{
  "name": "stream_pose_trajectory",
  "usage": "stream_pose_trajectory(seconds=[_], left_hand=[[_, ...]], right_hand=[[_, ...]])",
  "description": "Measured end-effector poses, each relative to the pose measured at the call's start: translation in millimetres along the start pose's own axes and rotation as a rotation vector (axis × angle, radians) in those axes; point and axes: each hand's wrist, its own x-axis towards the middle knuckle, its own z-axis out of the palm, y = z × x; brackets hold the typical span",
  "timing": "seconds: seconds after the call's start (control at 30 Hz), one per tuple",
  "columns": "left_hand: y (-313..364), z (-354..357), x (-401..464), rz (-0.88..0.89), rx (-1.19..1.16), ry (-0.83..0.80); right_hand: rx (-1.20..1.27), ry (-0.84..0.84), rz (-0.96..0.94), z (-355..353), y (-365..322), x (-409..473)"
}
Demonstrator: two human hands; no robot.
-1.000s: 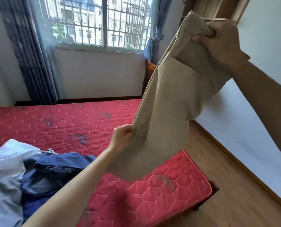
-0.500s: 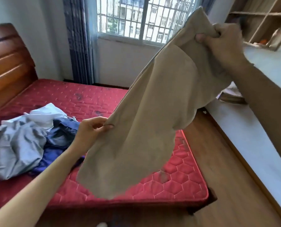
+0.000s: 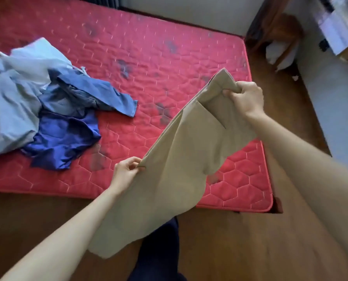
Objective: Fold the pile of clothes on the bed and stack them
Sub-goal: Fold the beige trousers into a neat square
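Observation:
Beige trousers (image 3: 175,165) hang in the air over the near right corner of the red mattress (image 3: 159,63). My right hand (image 3: 245,99) grips the waistband at the top. My left hand (image 3: 126,172) pinches the trousers' left edge lower down. The leg end droops past the bed's edge toward the floor. On the left of the mattress lies a rumpled pile of clothes (image 3: 33,102): pale blue and grey pieces, a denim-blue shirt and a dark blue garment.
Wooden floor (image 3: 219,246) runs along the near and right sides of the bed. A wooden chair (image 3: 278,33) stands at the far right by the wall. My dark trouser leg (image 3: 159,250) shows below the hanging cloth.
The view has tipped down from the window to the bed. Both hands have come lower with the trousers, which now hang closer to the mattress. The grips are unchanged.

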Motion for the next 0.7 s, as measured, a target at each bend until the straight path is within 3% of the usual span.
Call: stream_pose_trajectory(seconds=[0.17, 0.33, 0.7], left_hand=[[-59.3, 54.4, 104.0, -0.163, 0.163, 0.097], [-85.4, 77.1, 190.0, -0.276, 0.216, 0.111], [-81.7, 75.7, 309.1, -0.282, 0.128, 0.202]], right_hand=[[0.048, -0.134, 0.108, 128.6, 70.8, 107.8], [0.069, -0.226, 0.122, 213.1, 113.0, 194.8], [0.08, -0.37, -0.041, 315.5, 90.4, 371.6]])
